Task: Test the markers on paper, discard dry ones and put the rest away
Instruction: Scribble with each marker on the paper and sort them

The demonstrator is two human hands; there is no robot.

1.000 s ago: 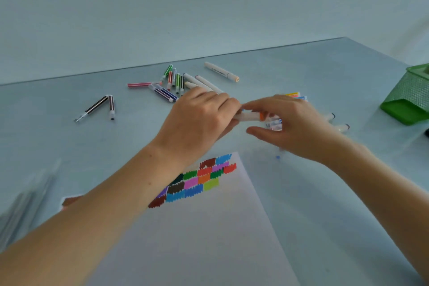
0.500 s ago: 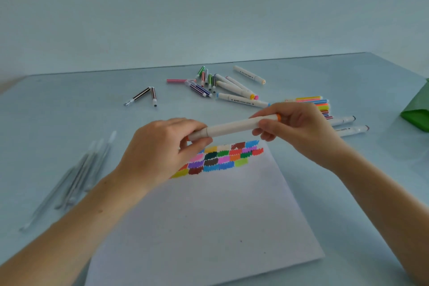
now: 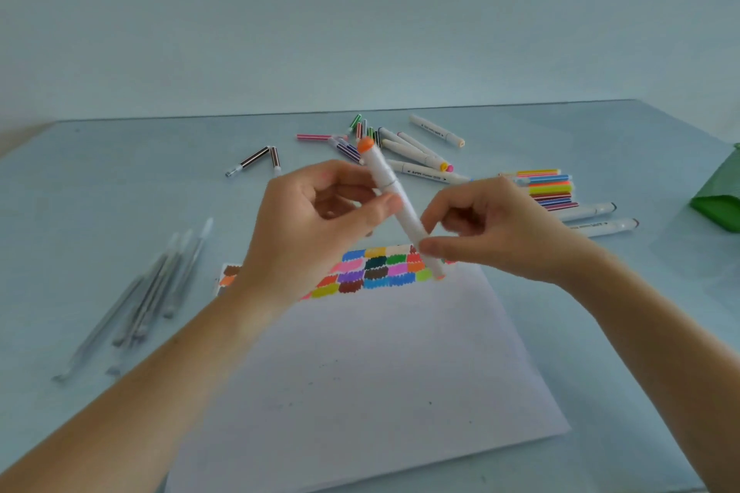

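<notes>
Swinging from level to steeply tilted above the paper (image 3: 360, 372): orange-capped marker (image 3: 394, 204), now pinched high by left hand (image 3: 316, 228), low by right hand (image 3: 488, 236). Judged turned for uncapping, swatch test next.

Paper (image 3: 360, 392) lies on desk (image 3: 100, 192), nearest the person. Blurred pile of thin pens, probably, (image 3: 148, 292) left of it. Loose markers (image 3: 416, 154) behind it; stacked markers (image 3: 550, 190) right-rear; bin (image 3: 718, 208) at far right edge.
</notes>
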